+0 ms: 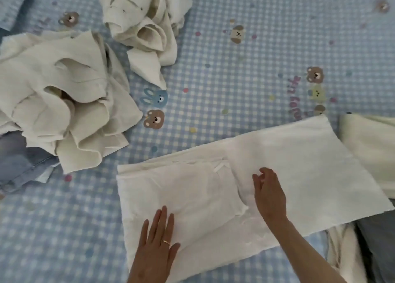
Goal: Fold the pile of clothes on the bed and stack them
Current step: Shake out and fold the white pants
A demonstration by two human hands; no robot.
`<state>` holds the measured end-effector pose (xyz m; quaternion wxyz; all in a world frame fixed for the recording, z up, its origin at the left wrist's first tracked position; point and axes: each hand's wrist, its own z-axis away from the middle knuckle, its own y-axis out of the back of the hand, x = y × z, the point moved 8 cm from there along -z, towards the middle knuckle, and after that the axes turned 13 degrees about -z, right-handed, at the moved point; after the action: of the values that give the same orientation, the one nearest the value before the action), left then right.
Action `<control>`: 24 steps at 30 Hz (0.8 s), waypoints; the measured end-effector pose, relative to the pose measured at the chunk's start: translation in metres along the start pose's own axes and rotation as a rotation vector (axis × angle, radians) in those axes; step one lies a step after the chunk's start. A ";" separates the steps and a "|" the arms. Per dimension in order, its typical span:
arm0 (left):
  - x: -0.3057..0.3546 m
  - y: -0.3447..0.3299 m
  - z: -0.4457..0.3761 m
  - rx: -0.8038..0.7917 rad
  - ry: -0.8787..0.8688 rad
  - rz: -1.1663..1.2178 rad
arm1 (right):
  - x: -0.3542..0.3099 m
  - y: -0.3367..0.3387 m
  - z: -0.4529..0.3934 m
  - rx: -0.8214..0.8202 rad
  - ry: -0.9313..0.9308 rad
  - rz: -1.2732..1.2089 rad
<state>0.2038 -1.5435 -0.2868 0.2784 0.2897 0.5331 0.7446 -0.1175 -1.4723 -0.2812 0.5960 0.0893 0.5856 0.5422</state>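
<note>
A white garment (pixel 299 165) lies spread flat on the bed in front of me, with its left part folded over into a smaller panel (pixel 192 188). My left hand (pixel 156 244) presses flat on the near left of that panel, fingers apart, a ring on one finger. My right hand (pixel 269 191) rests on the cloth at the panel's right edge, fingers loosely curled and touching the fabric; no clear grip shows. A crumpled cream garment (pixel 64 103) lies at the left, and another crumpled cream one (pixel 147 24) at the top.
The bed (pixel 245 69) has a blue checked sheet with bear and rabbit prints. A blue denim piece (pixel 19 165) lies under the left pile. A folded cream item (pixel 372 150) sits at the right edge, with grey cloth (pixel 376 244) below it.
</note>
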 end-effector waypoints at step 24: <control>0.312 0.028 -0.425 -0.240 -0.153 0.242 | 0.209 0.207 -0.078 0.188 -0.433 0.013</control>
<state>-0.3199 -1.5944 -0.3297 0.2591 0.3719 0.3789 0.8068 -0.3488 -1.2750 -0.2764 0.6932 0.2623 0.4916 0.4573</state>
